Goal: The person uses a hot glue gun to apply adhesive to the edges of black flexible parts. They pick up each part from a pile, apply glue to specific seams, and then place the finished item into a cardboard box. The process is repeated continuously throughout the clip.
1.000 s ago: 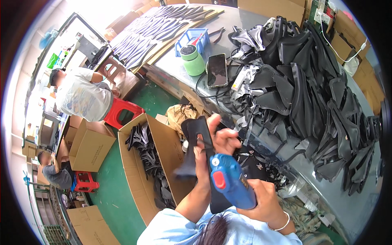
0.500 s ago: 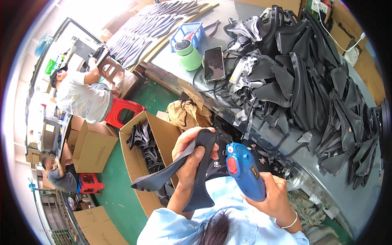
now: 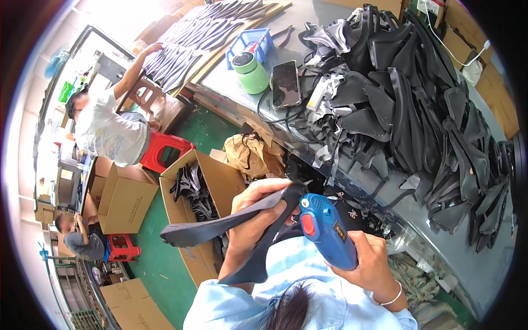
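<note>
My left hand (image 3: 256, 212) is closed round a black, V-shaped soft molded piece (image 3: 220, 228), its two long arms pointing to the lower left. The thumb presses on the piece near its bend. In my right hand (image 3: 368, 261) is a blue handheld power tool (image 3: 327, 234) with a red button on its side, gripped by the lower body. The tool's front end is right against the bend of the black piece; its working tip is hidden. Beside my left forearm stands an open cardboard box (image 3: 220, 173) with dark pieces (image 3: 193, 190) inside.
A large heap of black molded pieces (image 3: 407, 110) covers the right of the metal table (image 3: 440, 264). Near it are a phone (image 3: 286, 83), a green flask (image 3: 251, 74) and a blue basket (image 3: 265, 50). Two people (image 3: 113, 124) sit at the left, one on a red stool (image 3: 165, 149).
The black piece has tilted, its arms swinging leftward and down, and its bend now meets the power tool. The nearer seated person has stretched an arm toward the laid-out pieces.
</note>
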The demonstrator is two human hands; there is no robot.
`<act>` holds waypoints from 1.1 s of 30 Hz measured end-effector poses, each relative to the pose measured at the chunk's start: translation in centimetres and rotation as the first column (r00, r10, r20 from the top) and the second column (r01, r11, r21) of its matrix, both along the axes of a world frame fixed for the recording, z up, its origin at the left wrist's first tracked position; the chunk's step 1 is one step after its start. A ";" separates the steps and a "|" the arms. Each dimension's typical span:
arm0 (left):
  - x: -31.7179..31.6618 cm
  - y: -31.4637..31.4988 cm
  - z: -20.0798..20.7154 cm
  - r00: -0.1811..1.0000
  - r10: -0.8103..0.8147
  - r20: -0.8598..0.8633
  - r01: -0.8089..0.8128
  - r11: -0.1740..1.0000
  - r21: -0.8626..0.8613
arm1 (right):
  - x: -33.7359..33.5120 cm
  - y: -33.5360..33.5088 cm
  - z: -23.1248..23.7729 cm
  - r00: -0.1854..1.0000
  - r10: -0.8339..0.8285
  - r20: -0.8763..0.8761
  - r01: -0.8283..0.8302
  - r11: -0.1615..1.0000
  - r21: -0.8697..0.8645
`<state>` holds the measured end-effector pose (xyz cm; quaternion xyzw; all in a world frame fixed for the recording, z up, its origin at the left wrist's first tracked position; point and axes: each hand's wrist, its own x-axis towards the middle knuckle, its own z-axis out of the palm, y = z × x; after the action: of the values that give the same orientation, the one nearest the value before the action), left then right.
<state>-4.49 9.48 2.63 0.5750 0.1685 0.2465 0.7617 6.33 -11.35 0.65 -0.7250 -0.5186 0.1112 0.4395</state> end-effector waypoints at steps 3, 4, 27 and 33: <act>-0.5 1.3 0.1 0.985 -0.127 -0.121 0.123 0.991 -0.044 | 0.1 -0.1 -0.3 1.000 0.004 -0.005 -0.004 1.000 -0.014; -0.4 1.5 0.7 0.973 -0.166 -0.163 0.158 0.986 -0.061 | 0.2 -0.2 -0.4 1.000 -0.003 -0.004 0.003 1.000 -0.024; 0.4 3.9 1.6 0.690 -0.451 -0.566 0.510 0.858 -0.061 | -0.4 -1.5 -2.6 0.987 0.066 0.146 -0.047 0.990 -0.132; 0.3 3.3 1.2 0.753 -0.457 -0.473 0.639 0.680 0.360 | -0.7 -1.2 -2.2 0.989 0.067 0.133 -0.054 0.994 -0.098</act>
<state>-4.18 12.83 3.84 0.8093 0.0459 -0.0672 0.5818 5.62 -12.57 -1.57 -0.7345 -0.5635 0.0990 0.3649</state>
